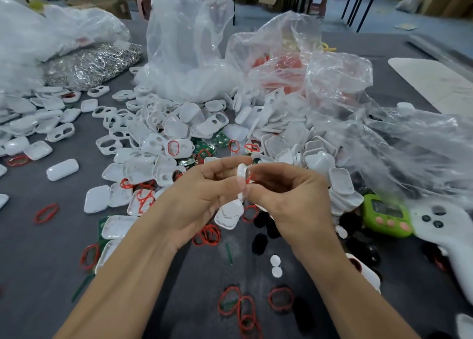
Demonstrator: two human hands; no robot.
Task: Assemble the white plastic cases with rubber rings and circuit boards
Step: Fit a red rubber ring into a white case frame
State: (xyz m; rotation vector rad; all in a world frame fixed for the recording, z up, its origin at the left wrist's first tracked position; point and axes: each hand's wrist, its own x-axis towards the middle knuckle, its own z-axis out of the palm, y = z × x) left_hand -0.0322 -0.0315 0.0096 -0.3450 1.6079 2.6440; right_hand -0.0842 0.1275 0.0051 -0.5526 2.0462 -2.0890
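My left hand (204, 193) grips a white plastic case (242, 177) edge-on, above the middle of the table. My right hand (284, 193) pinches a red rubber ring (250, 178) against that case. Behind the hands, white case halves (158, 139) lie in a heap. Several green circuit boards (204, 148) show among them. Loose red rings (238, 303) lie on the grey table in front of me, and more red rings (208, 233) lie under my left wrist.
Clear plastic bags (189, 44) stand behind the heap, and one bag (279, 65) holds red parts. A bag of metal clips (92, 65) lies at the back left. A green timer (386, 216) and a white controller (448, 231) lie at the right. Black oval pads (259, 244) lie below my right hand.
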